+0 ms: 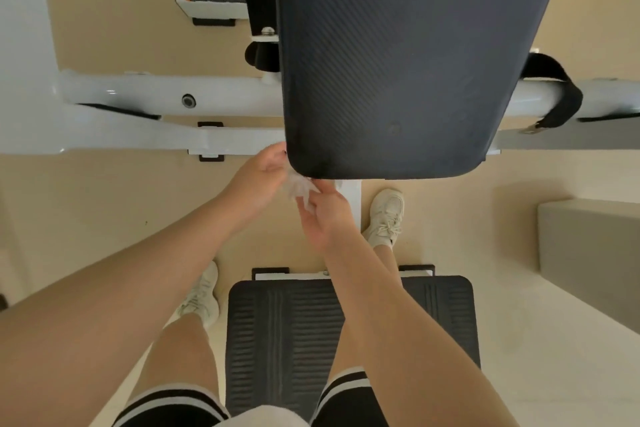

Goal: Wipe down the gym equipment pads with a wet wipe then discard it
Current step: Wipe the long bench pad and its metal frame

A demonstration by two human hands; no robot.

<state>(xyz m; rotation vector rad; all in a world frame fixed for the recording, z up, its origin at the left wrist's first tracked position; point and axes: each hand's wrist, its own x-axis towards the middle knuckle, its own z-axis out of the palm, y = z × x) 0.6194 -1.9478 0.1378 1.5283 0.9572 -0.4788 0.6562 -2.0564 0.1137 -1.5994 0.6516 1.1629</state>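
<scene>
We look down from the head cam and see both our hands meeting just under the near left corner of the big dark pad (408, 55). The wet wipe (300, 188) is crumpled between them, a pale, half-transparent bunch touching the pad's lower edge. Our left hand (258, 180) is curled beside it, fingers bent toward the corner, w/ the thumb side close to the pad. Our right hand (327, 215) comes from below, its fingers pinching the wipe from the other side. So the 2 hands are together, both closed on the wipe; how firm the left one grips, we cannot tell because of blur.

The pad has a fine diagonal texture and sits on a white frame (166, 97) that runs left to right. A black strap (557, 94) loops over the frame at the right. A white post (353, 198) goes down under the pad, near our right hand.

Below our arms lies a black ribbed footplate (287, 340). Our pale sneakers stand on the beige floor (104, 191), one (386, 215) by the post, the other (202, 298) left of the footplate. We wear dark shorts (166, 406) w/ white stripes.
</scene>
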